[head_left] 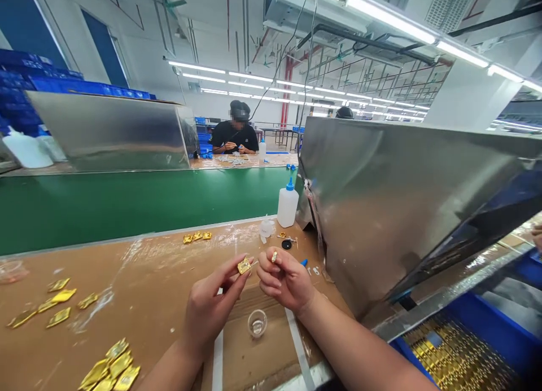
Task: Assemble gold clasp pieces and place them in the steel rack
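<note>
My left hand (215, 299) pinches a small square gold-coloured metal piece (244, 266) between thumb and fingertips. Close beside it, my right hand (284, 278) is closed with a small pale-gold piece (274, 257) held up between thumb and forefinger; its exact kind is too small to make out. A thin whitish tip shows between the hands, and I cannot tell which one holds it. Below them on the bench stands a small clear cup (257, 324) with a little clear content. More gold pieces (116, 365) lie in a heap at the lower left.
Loose gold pieces (59, 298) lie further left, with a short row (197, 237) behind. A white bottle (288, 206) with a blue cap stands beside a metal panel (381, 210). Beyond the green belt (127, 199) a person (235, 132) sits. A blue bin (486, 329) holds gold parts.
</note>
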The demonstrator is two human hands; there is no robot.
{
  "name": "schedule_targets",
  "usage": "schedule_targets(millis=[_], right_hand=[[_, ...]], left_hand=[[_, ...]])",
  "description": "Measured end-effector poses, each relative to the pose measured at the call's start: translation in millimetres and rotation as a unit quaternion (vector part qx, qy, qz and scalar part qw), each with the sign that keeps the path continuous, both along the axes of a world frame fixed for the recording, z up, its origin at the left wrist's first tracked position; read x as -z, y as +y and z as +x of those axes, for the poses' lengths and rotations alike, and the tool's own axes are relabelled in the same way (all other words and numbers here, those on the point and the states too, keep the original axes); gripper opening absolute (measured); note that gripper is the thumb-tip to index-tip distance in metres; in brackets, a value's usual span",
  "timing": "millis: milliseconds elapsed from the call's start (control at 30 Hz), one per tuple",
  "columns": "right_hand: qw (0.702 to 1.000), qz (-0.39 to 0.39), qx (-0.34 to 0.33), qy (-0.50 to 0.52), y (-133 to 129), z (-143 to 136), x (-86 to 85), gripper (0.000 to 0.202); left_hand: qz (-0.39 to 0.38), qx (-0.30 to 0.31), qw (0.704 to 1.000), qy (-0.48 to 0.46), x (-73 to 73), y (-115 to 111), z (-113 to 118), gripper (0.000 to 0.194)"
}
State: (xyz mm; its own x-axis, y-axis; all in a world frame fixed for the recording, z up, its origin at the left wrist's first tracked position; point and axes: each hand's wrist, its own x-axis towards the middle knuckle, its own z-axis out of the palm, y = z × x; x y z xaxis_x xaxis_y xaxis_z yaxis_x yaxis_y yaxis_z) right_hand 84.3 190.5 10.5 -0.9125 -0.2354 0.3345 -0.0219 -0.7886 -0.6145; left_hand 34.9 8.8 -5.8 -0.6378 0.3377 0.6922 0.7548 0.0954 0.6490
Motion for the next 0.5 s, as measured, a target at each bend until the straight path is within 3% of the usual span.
schedule_targets(millis=[300, 500], right_hand=[[1.000, -0.010, -0.004, 0.005, 2.4, 1.2, -3.3, 0.039], [0.999, -0.025, -0.041, 0.021, 7.4, 0.3, -2.8, 0.039]], left_hand=[[-0.028, -0.064, 0.997, 0.026, -0.5, -3.2, -0.1, 0.032], [-0.040, -0.110, 0.993, 0.027, 6.6, -5.1, -5.5, 0.046]])
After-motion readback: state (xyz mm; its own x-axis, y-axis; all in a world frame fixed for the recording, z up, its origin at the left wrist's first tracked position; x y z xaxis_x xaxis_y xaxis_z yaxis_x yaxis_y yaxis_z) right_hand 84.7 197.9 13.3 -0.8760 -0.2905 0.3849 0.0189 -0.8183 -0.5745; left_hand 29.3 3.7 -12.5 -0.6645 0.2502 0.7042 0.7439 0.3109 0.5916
